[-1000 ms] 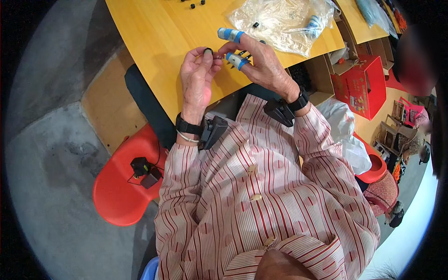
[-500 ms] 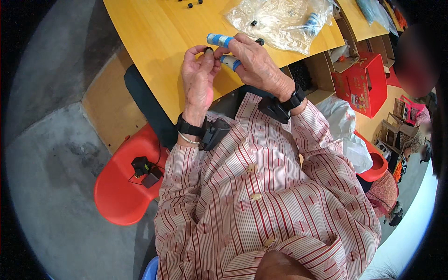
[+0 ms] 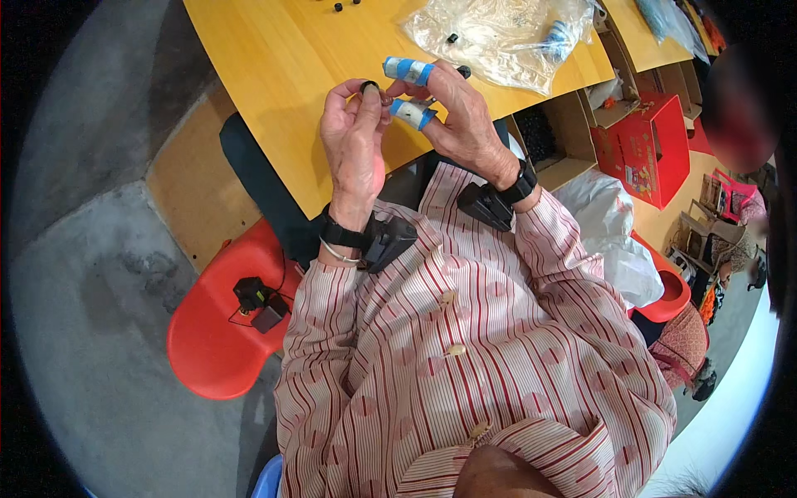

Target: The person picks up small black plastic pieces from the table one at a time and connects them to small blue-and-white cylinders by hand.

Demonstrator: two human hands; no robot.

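Over the wooden table [image 3: 274, 91], my left hand [image 3: 353, 149] pinches a small round black part [image 3: 369, 85] between thumb and fingertips. My right hand [image 3: 465, 124] is close beside it on the right, thumb and index finger apart and both wrapped in blue and white tape. I make out no object held in its gap, though the curled fingers behind are partly hidden. Just beyond the right knuckles lies another black piece [image 3: 463, 72]. A clear plastic bag [image 3: 506, 33] is spread past the right hand, with a small black part [image 3: 452, 39] on it.
Small black parts [image 3: 338, 7] sit at the table's far edge. To the right, a cardboard box [image 3: 552, 141] holds many dark pieces, beside a red box [image 3: 643, 149]. White plastic bag [image 3: 610, 232] hangs near my right arm. A red stool [image 3: 220, 324] with black devices stands at left.
My right thumb and index finger have spread apart, and the right hand has shifted slightly right, away from the left. The left hand keeps its pinch on the black part.
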